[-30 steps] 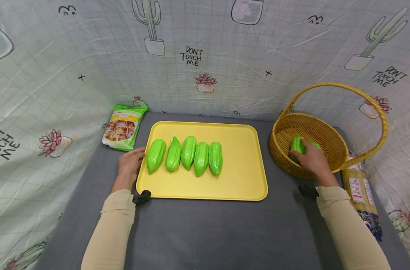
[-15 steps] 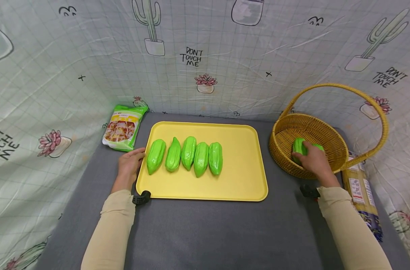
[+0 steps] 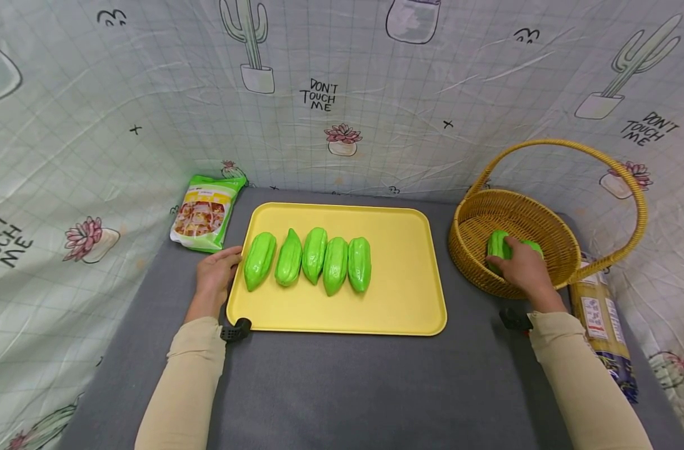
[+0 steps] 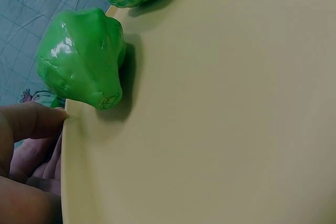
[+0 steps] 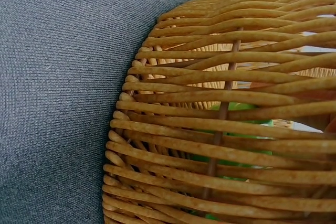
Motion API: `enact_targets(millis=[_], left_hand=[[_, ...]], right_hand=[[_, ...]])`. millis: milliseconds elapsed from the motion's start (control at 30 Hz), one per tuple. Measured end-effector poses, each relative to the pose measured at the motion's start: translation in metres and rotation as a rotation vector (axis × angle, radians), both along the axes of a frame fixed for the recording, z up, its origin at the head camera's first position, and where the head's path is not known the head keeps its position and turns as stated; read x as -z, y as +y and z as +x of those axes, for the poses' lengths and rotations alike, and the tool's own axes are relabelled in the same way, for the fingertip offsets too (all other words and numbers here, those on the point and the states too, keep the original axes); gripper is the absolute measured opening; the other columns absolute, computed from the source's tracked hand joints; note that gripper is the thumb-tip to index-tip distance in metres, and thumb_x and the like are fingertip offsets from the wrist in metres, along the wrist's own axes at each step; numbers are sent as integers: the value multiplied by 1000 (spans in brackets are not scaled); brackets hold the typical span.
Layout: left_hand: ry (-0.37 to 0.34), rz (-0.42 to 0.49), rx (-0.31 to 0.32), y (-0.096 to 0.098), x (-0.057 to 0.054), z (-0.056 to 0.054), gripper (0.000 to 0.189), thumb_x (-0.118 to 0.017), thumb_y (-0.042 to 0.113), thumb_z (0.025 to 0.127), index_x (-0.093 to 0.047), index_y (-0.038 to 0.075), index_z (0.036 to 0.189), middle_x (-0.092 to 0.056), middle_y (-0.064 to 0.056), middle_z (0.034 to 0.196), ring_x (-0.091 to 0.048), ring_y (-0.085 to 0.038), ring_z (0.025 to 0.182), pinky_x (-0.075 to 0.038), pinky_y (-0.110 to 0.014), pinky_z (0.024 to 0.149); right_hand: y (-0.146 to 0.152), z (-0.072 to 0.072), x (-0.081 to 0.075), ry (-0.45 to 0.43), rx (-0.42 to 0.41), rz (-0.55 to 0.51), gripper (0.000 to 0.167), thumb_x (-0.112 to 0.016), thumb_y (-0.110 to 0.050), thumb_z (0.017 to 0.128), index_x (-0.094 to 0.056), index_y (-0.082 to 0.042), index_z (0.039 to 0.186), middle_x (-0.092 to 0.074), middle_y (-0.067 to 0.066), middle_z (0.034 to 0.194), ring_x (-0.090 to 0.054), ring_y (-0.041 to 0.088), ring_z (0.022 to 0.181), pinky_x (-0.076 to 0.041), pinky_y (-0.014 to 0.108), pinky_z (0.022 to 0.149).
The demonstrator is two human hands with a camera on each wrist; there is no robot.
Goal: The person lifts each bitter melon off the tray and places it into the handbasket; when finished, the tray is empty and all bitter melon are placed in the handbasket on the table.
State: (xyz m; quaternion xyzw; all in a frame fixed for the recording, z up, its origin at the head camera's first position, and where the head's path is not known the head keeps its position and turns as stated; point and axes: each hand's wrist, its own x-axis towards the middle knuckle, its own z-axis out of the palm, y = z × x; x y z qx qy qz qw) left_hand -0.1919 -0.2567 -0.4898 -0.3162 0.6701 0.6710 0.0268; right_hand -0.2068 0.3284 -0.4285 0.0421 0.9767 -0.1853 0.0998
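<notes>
We count five green vegetables [image 3: 334, 265] on one yellow tray [image 3: 404, 281]: the leftmost lies apart, and the other four lie close together, side by side. One wicker basket [image 3: 467, 256] with a single arched handle [image 3: 544, 141] stands to the right of the tray. In it we see green in two places, one on each side of the fingers, but cannot tell what lies under the hand. There are two packets: a green bag [image 3: 204, 212] at the tray's upper left and a long packet [image 3: 598, 312] beside the basket, both on the grey table [image 3: 331, 387].

The right hand [image 3: 524, 269] reaches into the basket, its thumb and fingers closed around a green vegetable there. The left hand [image 3: 215, 272] holds the tray's left rim with bent fingers.

From the head we see whole vegetables; the left wrist view shows just two, one nearly end-on, and a fingertip against the rim, with other fingers folded outside it. The right wrist view shows the basket's weave from outside, with green through the gaps; there we cannot make out the grip.
</notes>
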Motion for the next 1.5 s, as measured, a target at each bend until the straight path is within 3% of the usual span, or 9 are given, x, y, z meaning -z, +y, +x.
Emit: enact_targets(millis=[367,567,667,767,900,1033,1200,1367,1500], left_hand=[[-7,-3,3,0,-1,1,40,-57,11,103,-61,10,143,-53,-12,153,-53,-22,140,-46,-33,116],[-12,-1,2,0,0,0,40,-58,12,103,-61,10,143,-52,-10,154,-52,-22,141,-46,-33,116],[-17,1,4,-1,-1,-1,40,-58,13,103,-60,10,143,-51,-10,156,-50,-22,143,-45,-33,117],[-16,1,6,0,-1,0,40,-58,12,103,-61,10,143,-51,-10,156,-50,-22,143,-45,-33,117],[-13,-2,5,1,-2,0,40,-57,11,103,-60,10,143,-51,-10,156,-50,-22,143,-45,-33,117],[-15,-6,-3,2,-3,1,40,-57,11,103,-61,10,143,-51,-10,155,-51,-21,142,-45,-33,117],[-14,6,-11,1,-2,0,39,-57,10,103,-62,9,142,-52,-11,154,-53,-22,140,-47,-32,115],[-11,5,-7,1,-2,-1,40,-57,9,103,-61,8,142,-52,-11,155,-52,-21,141,-47,-32,115],[-6,2,-10,2,-2,-1,40,-57,10,103,-62,8,142,-52,-11,154,-52,-21,141,-47,-32,115]], right_hand=[[-1,3,-3,7,-7,30,81,-61,-39,102,-28,15,153,-58,29,101,-52,32,78,-40,32,58],[-5,7,-21,80,-39,38,78,-58,-38,103,-29,16,152,-55,42,127,-58,54,97,-52,59,74],[-11,10,-30,168,-50,7,78,-56,-39,104,-27,13,154,-39,43,148,-55,61,107,-45,73,94],[-24,14,-38,295,-66,-36,74,-57,-36,104,-30,9,156,-31,40,155,-61,58,100,-47,72,91],[-49,20,-44,548,-105,-108,59,-66,-22,100,-48,4,149,-44,34,151,-69,49,88,-52,46,57],[-74,21,-46,725,-156,-188,48,-72,-12,94,-60,2,139,-61,28,138,-70,45,106,-54,31,58],[-98,20,-43,686,-227,-268,50,-72,-11,95,-58,2,142,-62,27,138,-67,45,115,-60,58,79],[-116,17,-36,510,-275,-278,63,-68,-20,99,-43,-1,154,-48,28,153,-60,46,125,-58,53,70],[-127,15,-32,373,-280,-291,72,-66,-28,101,-32,-4,160,-31,25,164,-54,47,133,-58,58,87]])
